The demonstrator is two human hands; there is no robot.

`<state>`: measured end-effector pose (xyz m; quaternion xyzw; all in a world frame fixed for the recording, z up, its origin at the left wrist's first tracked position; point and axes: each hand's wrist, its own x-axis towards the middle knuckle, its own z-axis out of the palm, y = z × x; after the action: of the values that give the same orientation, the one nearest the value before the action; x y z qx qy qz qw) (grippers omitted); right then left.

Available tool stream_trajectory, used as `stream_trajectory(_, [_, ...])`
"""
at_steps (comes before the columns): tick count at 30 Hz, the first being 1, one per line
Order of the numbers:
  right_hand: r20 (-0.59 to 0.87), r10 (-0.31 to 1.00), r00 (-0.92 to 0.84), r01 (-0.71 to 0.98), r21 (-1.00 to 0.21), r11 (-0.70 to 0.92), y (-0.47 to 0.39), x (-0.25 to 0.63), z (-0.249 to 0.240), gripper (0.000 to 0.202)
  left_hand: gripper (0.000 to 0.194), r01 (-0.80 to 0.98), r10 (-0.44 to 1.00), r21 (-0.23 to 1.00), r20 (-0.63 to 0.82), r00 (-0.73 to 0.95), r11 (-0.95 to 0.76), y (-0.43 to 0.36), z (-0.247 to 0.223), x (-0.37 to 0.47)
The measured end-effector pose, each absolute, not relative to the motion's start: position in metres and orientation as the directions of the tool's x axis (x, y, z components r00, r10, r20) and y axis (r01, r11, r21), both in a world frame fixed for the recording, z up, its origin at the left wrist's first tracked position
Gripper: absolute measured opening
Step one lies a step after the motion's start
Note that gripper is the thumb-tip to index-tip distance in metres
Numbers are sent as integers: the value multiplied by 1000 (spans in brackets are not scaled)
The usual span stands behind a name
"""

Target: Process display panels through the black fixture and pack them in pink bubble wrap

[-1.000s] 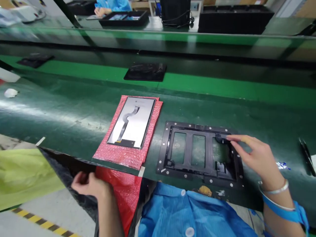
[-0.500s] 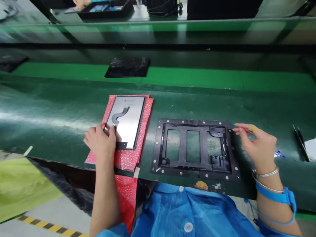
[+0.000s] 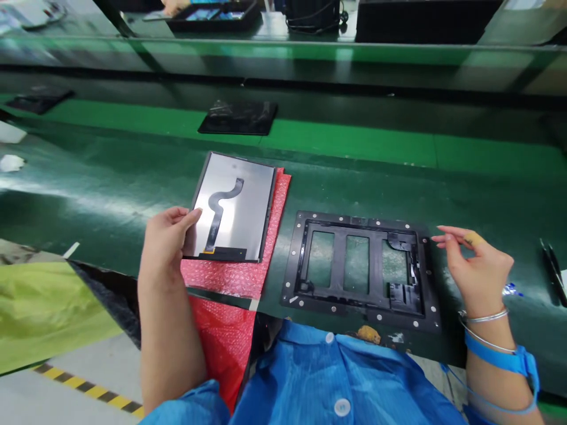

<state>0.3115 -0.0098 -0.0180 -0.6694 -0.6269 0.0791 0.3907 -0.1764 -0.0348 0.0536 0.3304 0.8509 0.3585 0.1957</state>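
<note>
My left hand [image 3: 170, 236] pinches the left edge of an LCD panel [image 3: 252, 200] between thumb and fingers. The panel shows its silver back, with a curved dark flex cable [image 3: 215, 215] across it. It is raised and tilted slightly over red bubble-wrap bags [image 3: 230, 283]. To the right lies a black frame-like fixture [image 3: 339, 265], with three openings and a row of silvery dots round its rim. Just beyond its right edge, my right hand [image 3: 481, 268] has its thumb and fingertips drawn together. Whether anything is between them is too small to tell.
A dark flat panel [image 3: 239, 118] lies on the green strip behind, another [image 3: 39, 100] at far left. Tweezers [image 3: 553, 268] lie at the right edge. A blue wrist strap [image 3: 498, 354] with a cord circles my right wrist. A co-worker's hand [image 3: 175, 6] shows at the back.
My left hand has lifted the LCD panel off the red bags and tilted it. More of its flex cable shows. My right hand stays beside the fixture, its fingertips a little closer together.
</note>
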Motion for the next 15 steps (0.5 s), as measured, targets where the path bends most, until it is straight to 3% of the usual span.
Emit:
stream_trajectory(4, [424, 871, 247, 721, -681, 127, -14, 300, -12, 25, 38, 178, 652, 925, -92, -753, 337, -48, 69, -158])
stream_trajectory(6, [506, 845, 173, 722, -649, 240, -23, 284, -1, 22, 47, 5, 724, 980, -142, -675, 197, -54, 71, -140])
stream_trajectory(9, [644, 747, -168, 701, -455, 549, -41, 246, 22, 31, 56, -205, 883, 968, -221, -413, 147, -56, 64, -104])
stream_trajectory(12, [632, 565, -531, 537, -265, 801, -54, 205, 38, 49, 53, -308, 940, 930, -271, -205, 201, -55, 55, -63])
stream_trajectory(15, [624, 423, -657, 448, -128, 885, -55, 183, 40, 42, 54, -379, 955, 895, -285, -82, 235, -59, 53, -31])
